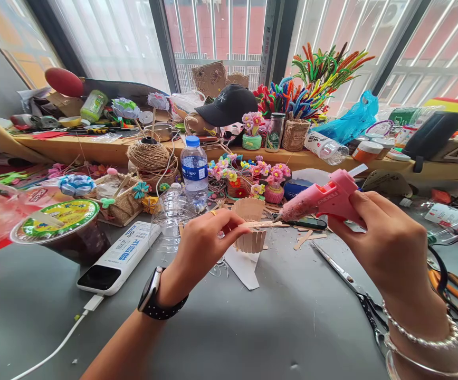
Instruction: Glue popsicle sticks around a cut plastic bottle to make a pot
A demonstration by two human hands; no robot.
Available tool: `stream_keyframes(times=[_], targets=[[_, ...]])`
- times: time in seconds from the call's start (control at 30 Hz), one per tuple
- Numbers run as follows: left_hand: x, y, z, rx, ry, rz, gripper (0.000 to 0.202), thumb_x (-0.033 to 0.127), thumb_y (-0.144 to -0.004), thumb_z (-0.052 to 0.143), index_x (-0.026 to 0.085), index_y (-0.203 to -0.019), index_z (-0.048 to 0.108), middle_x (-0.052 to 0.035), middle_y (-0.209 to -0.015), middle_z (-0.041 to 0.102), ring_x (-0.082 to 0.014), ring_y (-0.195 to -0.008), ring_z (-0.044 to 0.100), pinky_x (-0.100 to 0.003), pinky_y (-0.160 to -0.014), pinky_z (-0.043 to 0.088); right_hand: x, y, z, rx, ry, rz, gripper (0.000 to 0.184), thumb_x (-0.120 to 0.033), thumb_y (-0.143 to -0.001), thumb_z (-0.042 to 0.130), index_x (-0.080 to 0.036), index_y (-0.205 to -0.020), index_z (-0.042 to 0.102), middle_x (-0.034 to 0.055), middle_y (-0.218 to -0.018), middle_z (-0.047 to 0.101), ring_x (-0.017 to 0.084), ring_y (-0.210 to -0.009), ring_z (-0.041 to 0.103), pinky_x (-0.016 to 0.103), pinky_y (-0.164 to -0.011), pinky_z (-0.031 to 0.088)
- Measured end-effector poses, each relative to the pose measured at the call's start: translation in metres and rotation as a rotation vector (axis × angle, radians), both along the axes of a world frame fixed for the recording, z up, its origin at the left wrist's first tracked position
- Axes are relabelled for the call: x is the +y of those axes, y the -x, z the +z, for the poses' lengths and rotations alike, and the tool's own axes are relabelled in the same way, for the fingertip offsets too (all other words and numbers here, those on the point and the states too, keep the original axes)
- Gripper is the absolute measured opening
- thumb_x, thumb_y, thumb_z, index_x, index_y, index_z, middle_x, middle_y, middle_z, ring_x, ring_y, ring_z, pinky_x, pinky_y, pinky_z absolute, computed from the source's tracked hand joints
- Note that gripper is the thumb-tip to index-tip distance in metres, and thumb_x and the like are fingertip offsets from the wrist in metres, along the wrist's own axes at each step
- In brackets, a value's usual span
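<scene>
My left hand [203,245] pinches a flat wooden craft stick [261,224] and holds it level over the grey table. My right hand [385,240] grips a pink hot glue gun [324,198] whose nozzle touches the stick near its right end. Just behind the stick stands a small round fence of upright wooden sticks [250,227] on a white paper scrap [245,269]. A black smartwatch sits on my left wrist, silver bangles on my right.
Scissors [351,287] lie by my right forearm, loose sticks [306,238] beyond. A white power bank [120,258] with cable lies left, near a clear plastic bottle [171,216], a water bottle [194,169], a twine ball [150,155] and pipe-cleaner flowers [268,177].
</scene>
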State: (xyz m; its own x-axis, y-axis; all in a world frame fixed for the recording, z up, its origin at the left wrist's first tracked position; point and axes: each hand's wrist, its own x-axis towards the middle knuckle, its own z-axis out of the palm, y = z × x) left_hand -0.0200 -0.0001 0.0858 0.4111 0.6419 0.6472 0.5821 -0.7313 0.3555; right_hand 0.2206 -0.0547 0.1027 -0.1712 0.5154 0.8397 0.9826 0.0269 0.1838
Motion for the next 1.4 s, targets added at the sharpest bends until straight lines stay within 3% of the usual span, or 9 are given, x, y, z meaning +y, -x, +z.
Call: stream_keyframes(times=[0.4,0.73,1.4], targets=[[-0.0006,-0.0008,0.0002,-0.024,-0.001,0.011,0.016,0.032,-0.076,0.059,0.016,-0.072,0.061,0.0016,-0.067,0.064,-0.0096,-0.057,0.054,-0.021,-0.057,0.041,0.0026,-0.0044,-0.0016,-0.031,-0.041,-0.054,0.039,-0.029,-0.074,0.056,-0.014,-0.110,0.056,0.0012,-0.064,0.056,0.014,-0.056,0.052,0.025,-0.049,0.036],[-0.0001,-0.0011,-0.0026,-0.060,-0.040,0.006,0.015,0.030,-0.075,0.061,0.016,-0.071,0.061,0.0023,-0.065,0.064,-0.0087,-0.055,0.054,-0.020,-0.056,0.041,0.0006,-0.0051,-0.0028,0.055,0.035,-0.078,0.026,-0.032,-0.079,0.047,-0.011,-0.089,0.060,0.0056,-0.065,0.054,0.020,-0.062,0.054,0.028,-0.050,0.033],[-0.0020,-0.0010,0.0014,-0.143,-0.102,-0.019,0.011,0.026,-0.072,0.064,0.016,-0.072,0.061,0.0028,-0.065,0.064,-0.0064,-0.053,0.054,-0.018,-0.055,0.043,0.0036,-0.0098,-0.0059,0.105,0.117,-0.146,0.025,-0.031,-0.077,0.047,-0.014,-0.091,0.058,0.0091,-0.073,0.058,0.025,-0.067,0.055,0.031,-0.052,0.033]])
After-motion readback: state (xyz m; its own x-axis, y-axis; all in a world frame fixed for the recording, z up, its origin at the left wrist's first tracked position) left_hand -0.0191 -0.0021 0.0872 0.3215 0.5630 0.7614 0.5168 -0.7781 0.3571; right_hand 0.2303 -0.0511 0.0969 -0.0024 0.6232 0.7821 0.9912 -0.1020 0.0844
